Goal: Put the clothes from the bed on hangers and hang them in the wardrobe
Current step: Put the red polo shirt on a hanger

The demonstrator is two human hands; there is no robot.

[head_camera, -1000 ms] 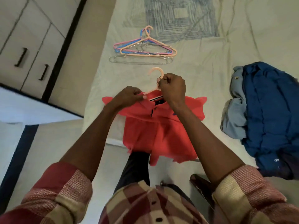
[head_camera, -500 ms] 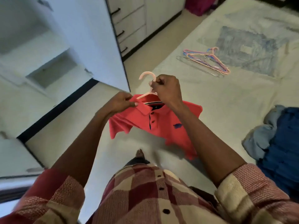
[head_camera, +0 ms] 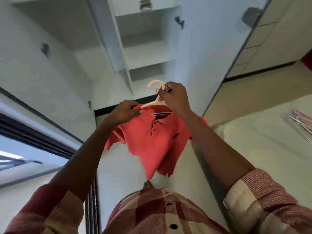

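A red polo shirt (head_camera: 152,141) hangs in the air on a pale pink hanger (head_camera: 154,83), right in front of me. My right hand (head_camera: 173,96) grips the hanger's neck just below the hook. My left hand (head_camera: 125,111) pinches the shirt's left collar and shoulder where the hanger arm comes out. Straight ahead stands the open white wardrobe (head_camera: 145,56) with bare shelves. The bed (head_camera: 263,141) lies at the right.
Two open wardrobe doors (head_camera: 207,53) flank the shelf section, each with a dark handle. Spare hangers (head_camera: 298,120) lie on the bed at the right edge. A closed drawer unit (head_camera: 263,44) stands far right. A small object sits on the top shelf.
I have turned from the bed to face the open wardrobe. Both hands kept their hold, and the shirt on its hanger came along, lifted off the bed.
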